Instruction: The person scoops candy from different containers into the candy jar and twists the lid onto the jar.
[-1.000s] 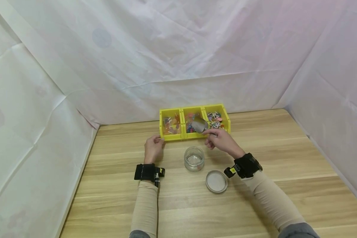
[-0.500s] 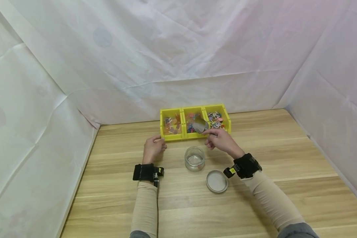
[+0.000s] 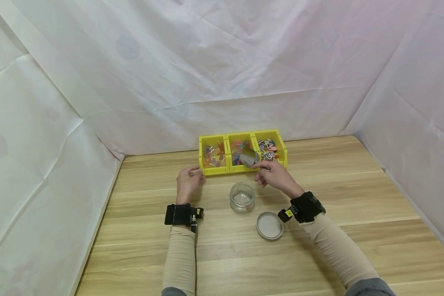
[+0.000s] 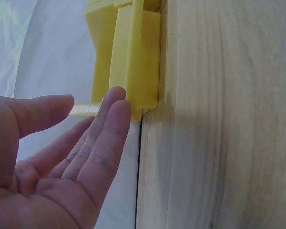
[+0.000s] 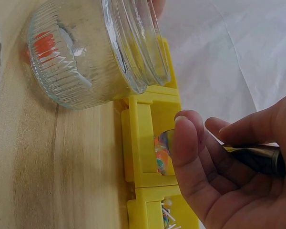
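3 yellow bins (image 3: 243, 154), 1 jar (image 3: 241, 197), 1 lid (image 3: 269, 225); right hand (image 3: 275, 176) fingers clamp 1 scoop (image 3: 249, 157), left hand (image 3: 188, 184) fingers straight.

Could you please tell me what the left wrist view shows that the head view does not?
Only the left wrist view shows the left hand from the palm side, straight fingertips touching the yellow tray's end wall. Only the head view shows the right hand holding a metal scoop over the tray's middle compartment, the glass jar and its lid. Both show the tray, left hand and wooden table.
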`<state>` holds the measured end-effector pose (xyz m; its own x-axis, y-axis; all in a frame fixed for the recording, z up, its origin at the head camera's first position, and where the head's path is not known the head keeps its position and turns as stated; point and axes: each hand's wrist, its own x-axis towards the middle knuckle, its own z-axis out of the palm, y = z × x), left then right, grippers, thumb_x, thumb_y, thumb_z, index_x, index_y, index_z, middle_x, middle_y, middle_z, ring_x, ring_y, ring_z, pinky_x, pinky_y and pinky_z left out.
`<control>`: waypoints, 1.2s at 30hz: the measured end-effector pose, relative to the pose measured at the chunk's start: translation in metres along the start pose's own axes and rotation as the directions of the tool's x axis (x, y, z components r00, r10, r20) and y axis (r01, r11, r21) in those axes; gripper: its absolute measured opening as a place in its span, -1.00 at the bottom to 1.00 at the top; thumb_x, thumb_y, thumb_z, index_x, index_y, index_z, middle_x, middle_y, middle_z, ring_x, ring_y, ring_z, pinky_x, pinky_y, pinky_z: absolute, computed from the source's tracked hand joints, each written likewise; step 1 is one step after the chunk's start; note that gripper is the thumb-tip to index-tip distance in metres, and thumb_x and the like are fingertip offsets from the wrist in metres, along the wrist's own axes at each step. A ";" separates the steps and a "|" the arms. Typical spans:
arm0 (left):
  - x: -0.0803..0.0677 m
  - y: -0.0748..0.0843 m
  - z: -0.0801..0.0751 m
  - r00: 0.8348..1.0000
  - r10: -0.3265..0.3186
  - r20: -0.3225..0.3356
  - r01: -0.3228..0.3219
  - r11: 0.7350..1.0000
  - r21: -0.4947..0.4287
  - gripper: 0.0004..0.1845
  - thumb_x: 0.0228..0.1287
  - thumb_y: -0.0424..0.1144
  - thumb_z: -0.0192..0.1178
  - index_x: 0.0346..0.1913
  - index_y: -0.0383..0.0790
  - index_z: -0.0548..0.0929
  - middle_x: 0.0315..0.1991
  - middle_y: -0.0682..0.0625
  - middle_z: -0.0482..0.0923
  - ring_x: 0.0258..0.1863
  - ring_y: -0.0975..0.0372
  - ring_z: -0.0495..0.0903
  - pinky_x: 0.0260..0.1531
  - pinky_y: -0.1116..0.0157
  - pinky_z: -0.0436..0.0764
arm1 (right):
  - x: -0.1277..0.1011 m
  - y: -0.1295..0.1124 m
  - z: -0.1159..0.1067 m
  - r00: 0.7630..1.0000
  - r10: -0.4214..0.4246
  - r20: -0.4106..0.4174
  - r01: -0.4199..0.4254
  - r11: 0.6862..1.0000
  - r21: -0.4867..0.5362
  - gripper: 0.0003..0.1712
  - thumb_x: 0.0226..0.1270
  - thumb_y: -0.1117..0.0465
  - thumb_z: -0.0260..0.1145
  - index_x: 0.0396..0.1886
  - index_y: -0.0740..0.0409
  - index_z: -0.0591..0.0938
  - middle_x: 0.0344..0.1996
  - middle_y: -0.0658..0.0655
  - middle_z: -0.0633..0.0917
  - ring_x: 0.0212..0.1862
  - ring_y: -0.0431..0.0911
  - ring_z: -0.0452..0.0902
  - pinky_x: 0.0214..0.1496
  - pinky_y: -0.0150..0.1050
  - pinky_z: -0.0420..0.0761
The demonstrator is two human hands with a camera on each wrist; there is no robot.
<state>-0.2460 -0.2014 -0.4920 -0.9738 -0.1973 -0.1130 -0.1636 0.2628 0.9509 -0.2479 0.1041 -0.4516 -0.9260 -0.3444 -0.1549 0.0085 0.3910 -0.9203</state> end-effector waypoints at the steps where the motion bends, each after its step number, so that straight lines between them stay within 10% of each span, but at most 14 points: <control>1: 0.000 0.000 0.000 1.000 0.000 -0.001 0.000 1.000 -0.003 -0.62 0.45 -0.24 0.12 0.25 -0.28 0.57 -0.10 -0.30 0.71 -0.14 -0.05 0.74 -0.08 0.10 0.70 | 0.000 0.000 0.000 1.000 0.000 -0.001 0.000 1.000 -0.004 -0.56 0.51 0.37 -0.08 0.27 0.34 0.52 -0.23 0.42 0.68 -0.16 0.33 0.60 -0.15 0.03 0.70; 36: 0.005 0.000 -0.005 0.999 -0.030 0.012 0.030 1.000 0.004 -0.51 0.53 0.06 -0.01 0.22 -0.22 0.60 -0.06 -0.23 0.68 -0.02 0.01 0.70 0.06 0.08 0.63 | 0.007 -0.008 -0.002 0.998 0.050 0.033 -0.051 0.998 0.045 -0.55 0.53 0.33 -0.09 0.30 0.36 0.48 -0.27 0.39 0.68 -0.12 0.40 0.56 -0.06 0.17 0.66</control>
<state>-0.2502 -0.2069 -0.4917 -0.9702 -0.1939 -0.1449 -0.1933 0.2603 0.9460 -0.2555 0.1000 -0.4446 -0.9112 -0.3529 -0.2124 0.0729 0.3692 -0.9265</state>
